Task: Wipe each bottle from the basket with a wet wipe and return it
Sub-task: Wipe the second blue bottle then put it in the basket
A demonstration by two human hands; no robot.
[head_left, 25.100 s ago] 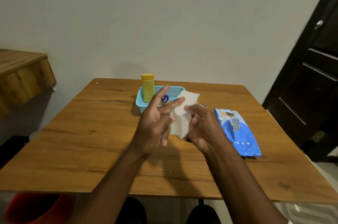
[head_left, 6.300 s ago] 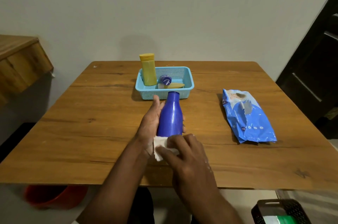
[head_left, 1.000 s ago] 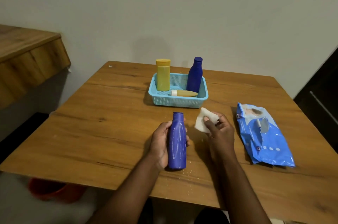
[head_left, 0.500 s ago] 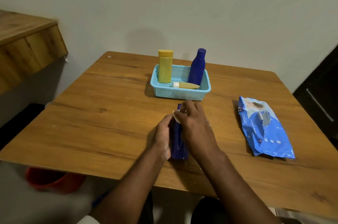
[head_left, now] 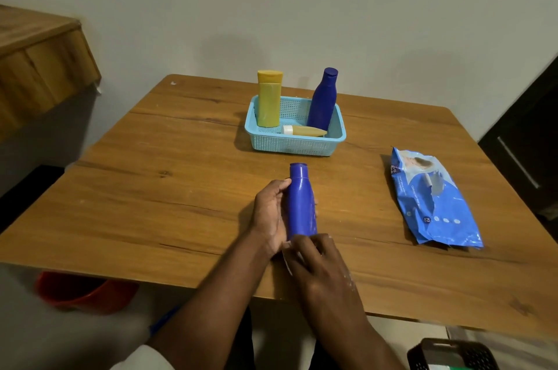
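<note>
My left hand [head_left: 270, 215] grips a blue bottle [head_left: 300, 203] upright near the table's front edge, thumb on its left side and fingertips showing past its right side. My right hand [head_left: 317, 264] is curled over the bottle's base, pressing a white wet wipe [head_left: 287, 252] there; only a sliver of the wipe shows at my fingers. Behind, the light blue basket [head_left: 294, 143] holds an upright yellow bottle [head_left: 268, 98], an upright blue bottle [head_left: 322, 99] and a small tan tube [head_left: 305, 130] lying flat.
A blue wet wipe pack [head_left: 431, 200] lies on the wooden table [head_left: 181, 188] to the right. A red bucket [head_left: 81, 294] sits on the floor under the left front edge. A black basket [head_left: 450, 354] shows at the bottom right. A wooden shelf [head_left: 39, 61] juts out at left.
My right hand with the wipe has slid from the bottle's top down its side to the base. My left hand keeps hold of the bottle in the same spot.
</note>
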